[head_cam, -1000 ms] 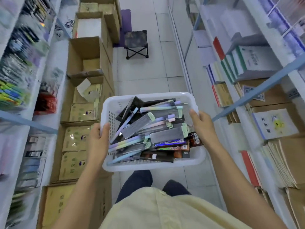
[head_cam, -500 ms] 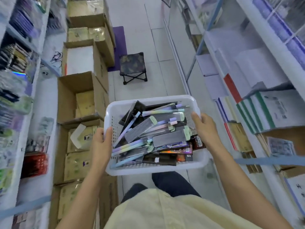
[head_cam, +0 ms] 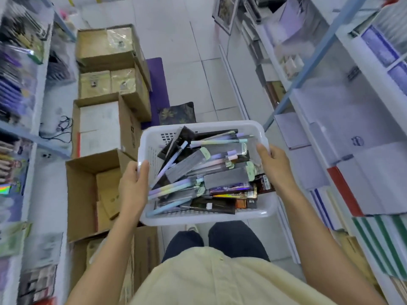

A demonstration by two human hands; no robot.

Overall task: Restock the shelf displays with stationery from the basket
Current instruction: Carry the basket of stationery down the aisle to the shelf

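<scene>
Both hands are clamped on the basket (head_cam: 207,217) right now: left hand (head_cam: 134,186) grasps the rim at its 9 o'clock side with the thumb hooked over the edge, and right hand (head_cam: 274,166) has the 3 o'clock side the same way. Thumbs are on top; the fingers seem to wrap down the outside, though I can't see under it. It's held out in front at about waist level, pretty much dead centre of the view, above the floor of the aisle. Inside is a loose heap of stationery (head_cam: 224,180), mostly pastel pens in clear sleeves plus some dark flat packs, all lying crosswise on each other. My guess is it's not heavy, just awkward. Thin white plastic like that probably flexes, so the two-handed rim hold on opposite sides makes sense. The shiny sleeves look slippery and would slide around if it tips, so keep it level. When pulling stock I'd pinch a pack by its flat card end, not the pen barrel. Shelves (head_cam: 19,128) with hanging packs run along 9 o'clock, with more shelving (head_cam: 352,117) carrying stacked notebooks at 3 o'clock. Open cardboard boxes (head_cam: 99,194) crowd the floor at 9 to 10 o'clock, and a little folding stool (head_cam: 176,113) sits at 12 just past the far rim. Nothing has gone on a display yet as far as I can judge.
</scene>
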